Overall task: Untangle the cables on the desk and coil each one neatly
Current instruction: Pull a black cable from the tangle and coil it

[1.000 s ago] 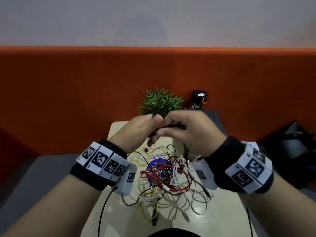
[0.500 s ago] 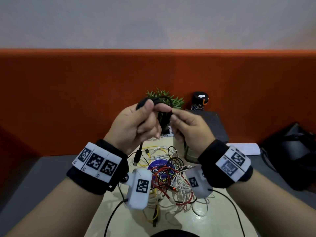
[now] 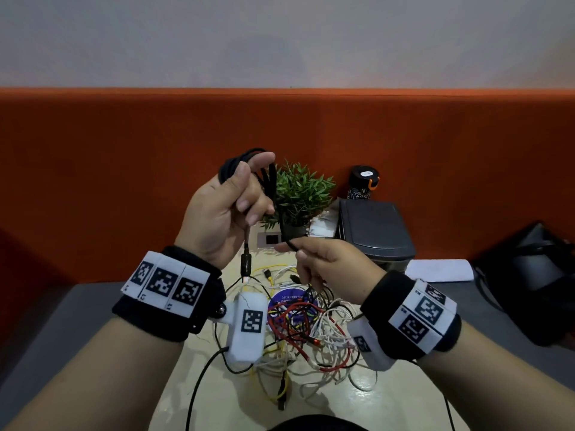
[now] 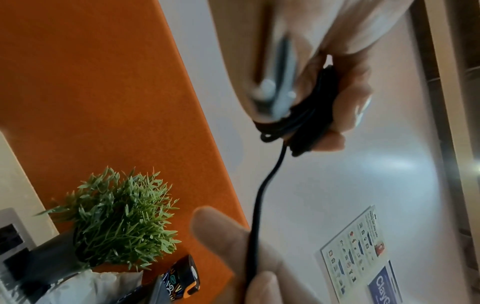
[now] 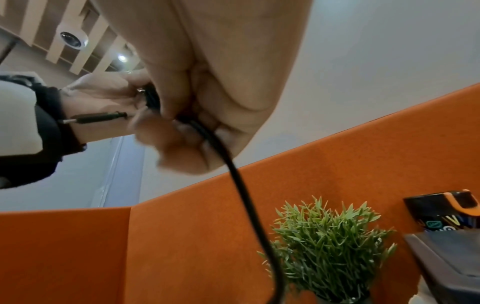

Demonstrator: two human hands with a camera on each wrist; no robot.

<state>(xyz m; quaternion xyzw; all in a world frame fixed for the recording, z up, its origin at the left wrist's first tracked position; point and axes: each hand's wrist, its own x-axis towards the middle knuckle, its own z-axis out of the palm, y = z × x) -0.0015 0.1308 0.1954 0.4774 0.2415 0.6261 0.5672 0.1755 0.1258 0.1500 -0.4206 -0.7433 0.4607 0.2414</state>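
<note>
My left hand (image 3: 249, 194) is raised above the desk and grips a black cable coil (image 3: 245, 161) wound round its fingers. The same coil (image 4: 306, 115) shows in the left wrist view. The coil's plug (image 3: 245, 262) hangs below my palm. One black strand (image 3: 274, 194) runs down from the coil to my right hand (image 3: 292, 247), which pinches it lower and to the right. In the right wrist view that strand (image 5: 241, 185) leaves my curled fingers (image 5: 182, 144). A tangle of red, white, yellow and black cables (image 3: 305, 328) lies on the desk (image 3: 389, 399) beneath both wrists.
A small potted plant (image 3: 298, 191) stands just behind my hands. A black tumbler (image 3: 362, 181) and a dark grey box (image 3: 376, 231) sit to its right. An orange partition (image 3: 124, 150) closes the back. A black bag (image 3: 535, 275) lies far right, with white paper (image 3: 438, 270) beside it.
My hands have drawn apart. The left one rose with the coil, the right one dropped lower while holding a strand, and the plug now dangles under the left palm.
</note>
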